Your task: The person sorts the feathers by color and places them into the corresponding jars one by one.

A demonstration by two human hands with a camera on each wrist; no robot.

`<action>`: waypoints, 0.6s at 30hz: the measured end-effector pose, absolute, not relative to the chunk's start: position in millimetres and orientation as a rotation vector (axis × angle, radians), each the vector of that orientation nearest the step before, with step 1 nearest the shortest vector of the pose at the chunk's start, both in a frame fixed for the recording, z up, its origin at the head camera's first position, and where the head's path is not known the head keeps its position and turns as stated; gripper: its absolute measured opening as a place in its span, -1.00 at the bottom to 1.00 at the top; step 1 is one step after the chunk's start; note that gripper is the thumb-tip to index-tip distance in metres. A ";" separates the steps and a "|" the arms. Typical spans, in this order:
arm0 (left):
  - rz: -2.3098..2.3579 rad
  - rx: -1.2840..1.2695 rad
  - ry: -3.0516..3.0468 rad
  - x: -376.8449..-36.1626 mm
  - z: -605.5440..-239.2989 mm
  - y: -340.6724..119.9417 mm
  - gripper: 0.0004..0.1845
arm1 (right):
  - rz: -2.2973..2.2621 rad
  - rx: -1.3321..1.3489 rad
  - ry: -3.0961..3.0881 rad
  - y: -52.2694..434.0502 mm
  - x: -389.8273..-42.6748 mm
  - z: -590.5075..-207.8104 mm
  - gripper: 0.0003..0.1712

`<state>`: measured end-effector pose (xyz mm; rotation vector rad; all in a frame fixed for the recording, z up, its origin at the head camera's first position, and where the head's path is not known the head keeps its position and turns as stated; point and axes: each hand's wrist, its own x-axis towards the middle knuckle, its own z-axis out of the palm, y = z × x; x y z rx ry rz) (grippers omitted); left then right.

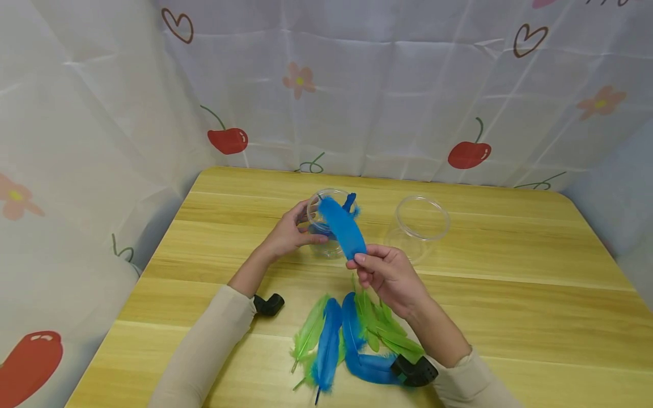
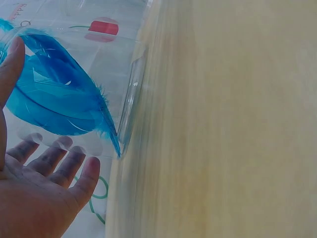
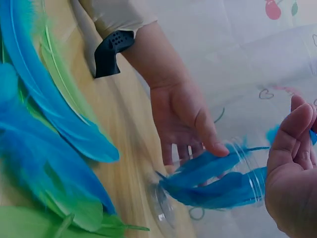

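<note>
My left hand (image 1: 288, 232) holds a clear plastic jar (image 1: 323, 250) from its left side, thumb in front and fingers behind. Inside the jar, blue feathers (image 2: 59, 94) lean with a quill tip near the bottom, as the left wrist view shows. A loose blue feather (image 1: 344, 228) is pinched between thumb and fingers of my right hand (image 1: 393, 277). It slants up and left, its far end overlapping the jar's open mouth in the head view. Below the hands, several blue feathers (image 1: 328, 340) and green feathers (image 1: 310, 333) lie on the table.
A second clear jar (image 1: 447, 220) stands right of the held one, open at the top. Black wrist mounts (image 1: 269, 305) sit at both sleeves, the right one over the blue feathers. A patterned curtain (image 1: 367, 102) hangs behind the wooden table (image 1: 520, 317).
</note>
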<state>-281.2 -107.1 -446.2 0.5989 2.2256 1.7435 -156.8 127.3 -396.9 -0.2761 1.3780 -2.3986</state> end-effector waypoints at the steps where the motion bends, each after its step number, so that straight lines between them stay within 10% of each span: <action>1: 1.741 0.605 2.232 -281.3 -446.4 -107.1 -0.07 | -2.412 -0.261 1.368 125.6 -156.6 -396.3 -0.73; 18: 1.773 0.618 2.183 -281.2 -444.5 -106.4 -0.04 | -2.418 -0.194 1.350 106.7 -165.0 -385.3 -0.71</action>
